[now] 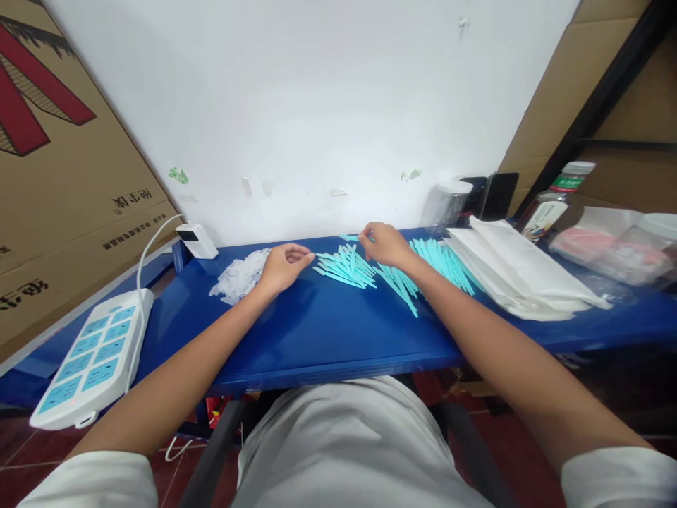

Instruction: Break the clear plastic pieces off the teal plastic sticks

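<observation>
My left hand hovers just right of a pile of small translucent white plastic pieces. Its fingers curl, with thumb and fingertips close together; whatever they pinch, if anything, is too small to make out. Over the back of the table, my right hand pinches one thin teal plastic stick that points left. Between and below the hands lies a heap of similar teal sticks. More sticks are under my right wrist, and a larger bunch lies to its right, partly behind my forearm.
White bags lie on the blue table at right, near a clear jar, a bottle and a tub. A power strip and a white device are at left. A wall stands behind.
</observation>
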A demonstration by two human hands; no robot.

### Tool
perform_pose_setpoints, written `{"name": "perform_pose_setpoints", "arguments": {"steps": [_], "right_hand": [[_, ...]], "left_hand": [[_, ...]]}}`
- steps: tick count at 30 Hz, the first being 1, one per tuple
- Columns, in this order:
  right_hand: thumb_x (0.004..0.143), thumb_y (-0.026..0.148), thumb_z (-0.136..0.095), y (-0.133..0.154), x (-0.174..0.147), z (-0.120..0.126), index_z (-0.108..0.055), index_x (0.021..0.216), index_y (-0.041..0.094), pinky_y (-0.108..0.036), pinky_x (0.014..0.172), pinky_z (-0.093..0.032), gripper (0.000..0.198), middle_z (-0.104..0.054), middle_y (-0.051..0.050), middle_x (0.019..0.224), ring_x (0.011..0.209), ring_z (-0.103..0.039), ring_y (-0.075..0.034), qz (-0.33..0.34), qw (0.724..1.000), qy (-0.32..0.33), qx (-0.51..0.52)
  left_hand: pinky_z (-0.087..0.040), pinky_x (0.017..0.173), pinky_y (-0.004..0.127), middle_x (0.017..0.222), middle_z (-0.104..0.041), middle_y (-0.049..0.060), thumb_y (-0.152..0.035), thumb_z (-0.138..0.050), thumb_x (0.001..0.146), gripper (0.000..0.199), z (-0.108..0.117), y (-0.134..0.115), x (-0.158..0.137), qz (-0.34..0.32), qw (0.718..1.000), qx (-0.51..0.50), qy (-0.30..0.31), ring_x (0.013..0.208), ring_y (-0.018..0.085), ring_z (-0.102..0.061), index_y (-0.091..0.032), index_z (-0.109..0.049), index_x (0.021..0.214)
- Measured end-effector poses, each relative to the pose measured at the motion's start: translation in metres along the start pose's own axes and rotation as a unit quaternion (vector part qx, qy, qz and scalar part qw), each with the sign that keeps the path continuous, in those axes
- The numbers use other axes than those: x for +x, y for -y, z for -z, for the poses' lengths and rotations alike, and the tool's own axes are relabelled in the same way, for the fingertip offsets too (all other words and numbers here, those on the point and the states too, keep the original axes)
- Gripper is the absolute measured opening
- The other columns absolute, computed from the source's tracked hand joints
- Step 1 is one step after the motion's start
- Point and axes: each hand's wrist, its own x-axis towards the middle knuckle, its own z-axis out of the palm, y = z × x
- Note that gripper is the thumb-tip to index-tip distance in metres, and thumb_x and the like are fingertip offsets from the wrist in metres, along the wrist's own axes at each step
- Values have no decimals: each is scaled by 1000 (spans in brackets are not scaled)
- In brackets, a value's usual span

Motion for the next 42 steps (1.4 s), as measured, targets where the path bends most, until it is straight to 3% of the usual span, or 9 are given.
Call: {"name": "perform_pose_setpoints", "arguments": {"steps": [3, 9, 15, 21, 25, 28, 31, 36, 42], "right_hand": [[102, 29, -54, -3, 0, -7, -73, 92, 15, -30, 64, -42, 25, -76, -10, 72, 64, -66, -20, -44, 994, 65, -79], [101, 42, -56, 5, -6, -25, -75, 87, 16, -32, 69, -42, 35, -78, -17, 94, 87, -71, -27, -10, 981, 63, -184], [102, 55, -52, 3, -2, -34, -72, 105, 11, -34, 80, -43, 48, -71, -23, 118, 108, -65, -32, -7, 974, 35, -225], [101, 43, -58, 9, -4, -36, -73, 91, 13, -30, 72, -43, 34, -75, -17, 100, 92, -68, -26, 32, 982, 71, -174], [96, 34, -66, 12, -5, -38, -74, 94, 14, -26, 73, -45, 22, -77, -14, 99, 94, -71, -24, 39, 991, 85, -98], [93, 33, -70, 12, -6, -36, -75, 98, 15, -26, 71, -46, 19, -78, -13, 101, 93, -72, -24, 23, 992, 93, -77], [94, 40, -67, 11, -7, -32, -76, 86, 16, -29, 64, -43, 27, -77, -13, 88, 82, -72, -24, 11, 987, 114, -111], [97, 42, -60, 14, -9, -31, -72, 72, 17, -31, 55, -36, 37, -75, -14, 78, 70, -69, -24, -8, 978, 125, -165], [100, 41, -57, 8, -3, -35, -76, 88, 16, -31, 65, -43, 33, -78, -16, 93, 86, -73, -27, -35, 982, 58, -178]], "left_hand": [[-52, 71, 36, 82, -77, 8, -53, -73, 84, 33, -1, 3, -4, -36, 986, 126, 100, 76, 24, -68, -21, -80, 84], [-53, 92, 42, 110, -75, 11, -52, -66, 91, 37, -11, -11, -18, -162, 955, 176, 178, 102, 30, -68, -23, -79, 111], [-43, 112, 51, 136, -67, 17, -60, -63, 93, 55, -11, -4, -18, -136, 953, 199, 183, 129, 37, -59, -20, -71, 130], [-39, 116, 52, 143, -64, 18, -65, -65, 89, 62, -15, 6, -14, -127, 961, 164, 183, 136, 40, -55, -20, -68, 132], [-36, 117, 54, 150, -55, 22, -68, -63, 89, 70, -18, 12, -14, -92, 961, 189, 181, 143, 44, -46, -16, -64, 137], [-39, 110, 52, 138, -64, 21, -66, -60, 91, 67, -17, 11, -14, -92, 959, 234, 132, 133, 42, -53, -16, -62, 136], [-47, 91, 43, 105, -72, 15, -66, -62, 90, 62, -13, 4, -14, -65, 958, 268, 84, 107, 36, -64, -16, -64, 126], [-36, 61, 35, 69, -65, 5, -69, -67, 84, 48, -5, -8, -15, -18, 948, 284, 140, 68, 27, -62, -22, -63, 94], [-36, 59, 33, 75, -66, 5, -67, -65, 87, 44, -5, -13, -16, -104, 945, 242, 195, 69, 24, -61, -23, -64, 88]]}}
